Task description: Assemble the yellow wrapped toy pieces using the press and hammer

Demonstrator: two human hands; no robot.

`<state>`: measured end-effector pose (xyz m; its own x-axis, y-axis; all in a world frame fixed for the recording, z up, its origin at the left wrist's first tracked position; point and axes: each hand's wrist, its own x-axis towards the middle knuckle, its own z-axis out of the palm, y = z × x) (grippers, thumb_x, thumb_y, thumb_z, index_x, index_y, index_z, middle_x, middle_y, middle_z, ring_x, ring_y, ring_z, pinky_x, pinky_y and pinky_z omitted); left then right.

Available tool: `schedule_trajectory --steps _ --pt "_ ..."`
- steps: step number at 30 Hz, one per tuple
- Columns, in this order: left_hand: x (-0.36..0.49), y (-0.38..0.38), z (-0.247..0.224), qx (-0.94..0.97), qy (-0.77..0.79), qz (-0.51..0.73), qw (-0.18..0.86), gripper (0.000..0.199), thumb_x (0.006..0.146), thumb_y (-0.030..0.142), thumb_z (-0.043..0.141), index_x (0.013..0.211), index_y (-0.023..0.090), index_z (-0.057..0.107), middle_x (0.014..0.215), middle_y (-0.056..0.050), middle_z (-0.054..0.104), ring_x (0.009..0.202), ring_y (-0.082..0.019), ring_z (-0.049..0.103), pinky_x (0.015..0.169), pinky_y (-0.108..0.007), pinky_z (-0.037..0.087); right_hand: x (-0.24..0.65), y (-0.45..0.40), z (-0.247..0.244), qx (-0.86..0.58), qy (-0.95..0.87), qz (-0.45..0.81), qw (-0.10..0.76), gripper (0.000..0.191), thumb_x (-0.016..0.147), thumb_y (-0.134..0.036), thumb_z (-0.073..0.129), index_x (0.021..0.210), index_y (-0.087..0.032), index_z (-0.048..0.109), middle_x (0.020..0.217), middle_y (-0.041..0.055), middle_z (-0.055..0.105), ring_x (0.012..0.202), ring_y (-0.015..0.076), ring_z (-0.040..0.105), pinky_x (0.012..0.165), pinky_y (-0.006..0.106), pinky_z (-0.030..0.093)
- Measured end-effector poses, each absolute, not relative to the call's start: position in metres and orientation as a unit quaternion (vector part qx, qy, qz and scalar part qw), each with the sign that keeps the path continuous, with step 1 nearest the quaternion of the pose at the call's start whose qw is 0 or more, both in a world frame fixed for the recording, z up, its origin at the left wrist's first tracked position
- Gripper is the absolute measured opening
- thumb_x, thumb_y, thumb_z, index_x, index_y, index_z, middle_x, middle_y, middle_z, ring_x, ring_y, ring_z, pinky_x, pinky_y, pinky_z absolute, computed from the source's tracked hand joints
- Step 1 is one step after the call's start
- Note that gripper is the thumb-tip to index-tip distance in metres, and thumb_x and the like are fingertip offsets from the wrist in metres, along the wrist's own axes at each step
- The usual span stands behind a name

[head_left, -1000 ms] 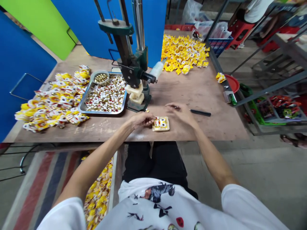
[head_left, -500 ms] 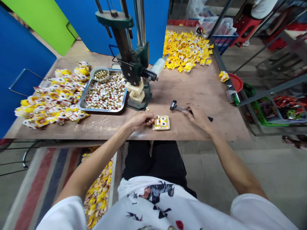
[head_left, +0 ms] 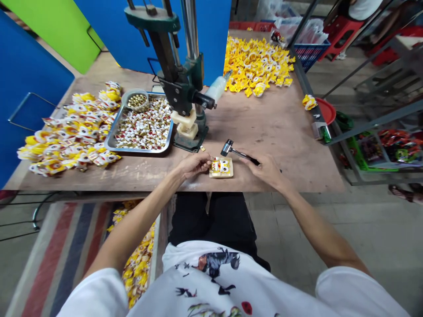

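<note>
A small yellow and white toy face (head_left: 220, 166) with big eyes lies in a cream-coloured block (head_left: 226, 175) at the table's front edge. At the face's left side, the fingers of my left hand (head_left: 195, 165) are pinched together; whatever they hold is too small to make out. My right hand (head_left: 267, 169) is wrapped around the dark handle of a small hammer (head_left: 227, 148). The hammer's head is just above and behind the block, apart from the face. A tiny gold-coloured piece (head_left: 202, 149) lies on the table behind my left hand.
A green hand press (head_left: 190, 94) stands behind the block. Left of it are a metal tray (head_left: 139, 152) of small white and red parts, a tub (head_left: 136, 100) of gold beads and piled toy faces (head_left: 77, 132). More yellow pieces (head_left: 257, 66) lie at back right.
My right hand has picked the hammer up off the table and brought it left, its head now near the block. My left hand stays pinched beside the toy face.
</note>
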<state>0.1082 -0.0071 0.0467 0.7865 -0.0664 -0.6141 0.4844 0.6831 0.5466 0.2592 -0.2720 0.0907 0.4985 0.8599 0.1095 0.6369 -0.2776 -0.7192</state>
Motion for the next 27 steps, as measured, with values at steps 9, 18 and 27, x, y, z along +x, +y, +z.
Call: schedule_trajectory --steps 9,18,27 --pt "0.112 -0.004 0.045 0.365 0.259 -0.177 0.877 0.02 0.073 0.015 0.082 0.069 0.014 0.063 0.063 0.002 0.048 0.05 -0.003 0.032 0.042 -0.015 0.025 0.256 -0.271 0.076 -0.792 -0.421 0.145 0.418 0.038 0.111 -0.039 0.067 0.147 -0.034 0.076 0.15 -0.0013 0.075 0.143 0.0291 0.071 0.13 0.053 0.055" --pt "0.112 -0.005 0.048 0.47 0.269 -0.118 0.832 0.021 0.07 0.022 0.086 0.063 0.011 0.07 0.06 -0.004 0.06 0.053 -0.006 0.047 0.048 -0.018 0.035 0.242 -0.269 0.101 -0.778 -0.467 -0.028 0.419 0.038 0.108 -0.028 0.07 0.144 -0.038 0.078 0.137 -0.0008 0.082 0.121 0.0271 0.082 0.112 0.043 0.067" --pt "0.106 -0.013 0.046 0.491 0.251 -0.089 0.829 0.027 0.067 0.032 0.09 0.064 0.012 0.071 0.059 -0.003 0.062 0.051 -0.007 0.049 0.05 -0.02 0.037 0.233 -0.276 0.09 -0.804 -0.495 -0.02 0.328 0.049 0.105 -0.014 0.058 0.144 -0.035 0.079 0.114 0.0029 0.087 0.096 0.021 0.083 0.09 0.032 0.069"
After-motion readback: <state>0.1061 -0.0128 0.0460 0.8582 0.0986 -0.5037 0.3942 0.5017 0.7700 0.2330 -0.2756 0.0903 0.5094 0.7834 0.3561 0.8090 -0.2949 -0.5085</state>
